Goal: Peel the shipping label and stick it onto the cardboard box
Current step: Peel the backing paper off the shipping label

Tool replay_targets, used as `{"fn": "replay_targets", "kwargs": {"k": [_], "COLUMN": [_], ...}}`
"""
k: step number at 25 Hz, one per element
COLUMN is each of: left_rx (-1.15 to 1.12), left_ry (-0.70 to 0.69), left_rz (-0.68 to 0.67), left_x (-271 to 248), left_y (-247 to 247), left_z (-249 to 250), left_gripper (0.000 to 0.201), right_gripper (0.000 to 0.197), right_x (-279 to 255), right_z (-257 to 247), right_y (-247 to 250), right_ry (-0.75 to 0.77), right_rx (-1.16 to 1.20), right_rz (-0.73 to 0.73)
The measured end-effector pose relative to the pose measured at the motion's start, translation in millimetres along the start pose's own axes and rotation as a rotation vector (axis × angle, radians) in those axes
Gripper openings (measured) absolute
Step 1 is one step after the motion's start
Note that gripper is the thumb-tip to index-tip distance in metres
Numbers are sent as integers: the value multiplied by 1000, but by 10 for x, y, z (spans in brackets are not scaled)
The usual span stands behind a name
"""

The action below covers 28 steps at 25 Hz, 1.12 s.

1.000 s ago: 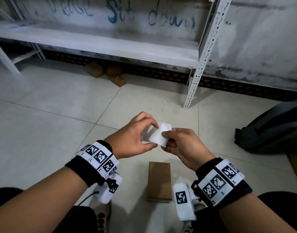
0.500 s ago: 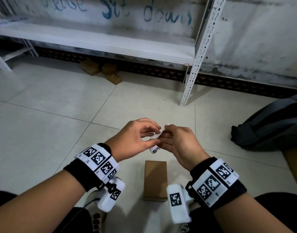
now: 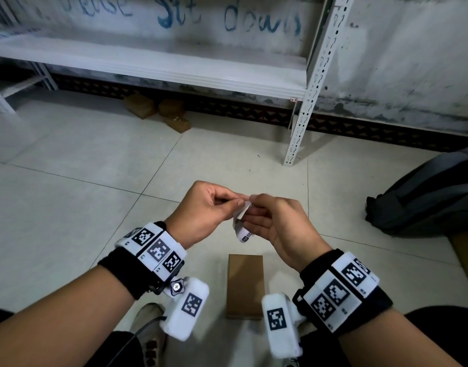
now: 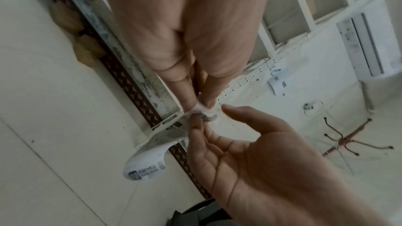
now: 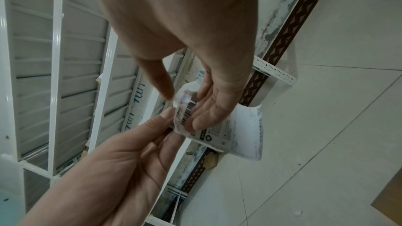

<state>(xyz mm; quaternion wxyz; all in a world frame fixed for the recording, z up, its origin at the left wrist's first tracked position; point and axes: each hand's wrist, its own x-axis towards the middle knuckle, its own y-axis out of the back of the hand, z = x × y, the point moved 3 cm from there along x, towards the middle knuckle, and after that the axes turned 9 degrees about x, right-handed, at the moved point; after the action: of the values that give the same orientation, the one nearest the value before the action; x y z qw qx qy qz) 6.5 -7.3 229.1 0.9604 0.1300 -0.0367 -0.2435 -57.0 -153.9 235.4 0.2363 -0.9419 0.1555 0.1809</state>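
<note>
The shipping label [image 3: 242,230] hangs curled between my hands above the floor, printed side showing. My left hand [image 3: 238,203] pinches its top corner between thumb and forefinger; in the left wrist view this left hand [image 4: 201,106] nips the white edge while the label [image 4: 150,152] droops below. My right hand [image 3: 250,209] holds the same top end, and in the right wrist view the right hand [image 5: 185,107] has its fingers across the barcode of the label [image 5: 239,135]. A small brown cardboard box [image 3: 244,284] lies flat on the tiles below my hands, untouched.
A white metal shelf rack [image 3: 299,128] stands ahead against the wall, with a few small cardboard boxes [image 3: 153,107] on the floor under it. A dark backpack [image 3: 426,202] lies at the right. My shoe [image 3: 148,327] is beside the box.
The label has turned from lying flat with its blank back up to hanging down edge-on. Both hands have drawn together at its top corner.
</note>
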Motion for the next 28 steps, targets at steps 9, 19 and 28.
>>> {"fn": "replay_targets", "kwargs": {"k": [9, 19, 28], "left_rx": [-244, -364, -286], "left_ry": [259, 276, 259], "left_rz": [40, 223, 273], "left_x": [65, 150, 152], "left_y": [-1, 201, 213], "left_z": [-109, -19, -67], "left_gripper": [16, 8, 15], "right_gripper": [18, 20, 11], "right_x": [73, 213, 262], "right_z": [16, -322, -468], "right_y": [93, 368, 458], "right_ry": [43, 129, 194], "right_rx": [-76, -197, -273], "right_rz": [38, 175, 145]}}
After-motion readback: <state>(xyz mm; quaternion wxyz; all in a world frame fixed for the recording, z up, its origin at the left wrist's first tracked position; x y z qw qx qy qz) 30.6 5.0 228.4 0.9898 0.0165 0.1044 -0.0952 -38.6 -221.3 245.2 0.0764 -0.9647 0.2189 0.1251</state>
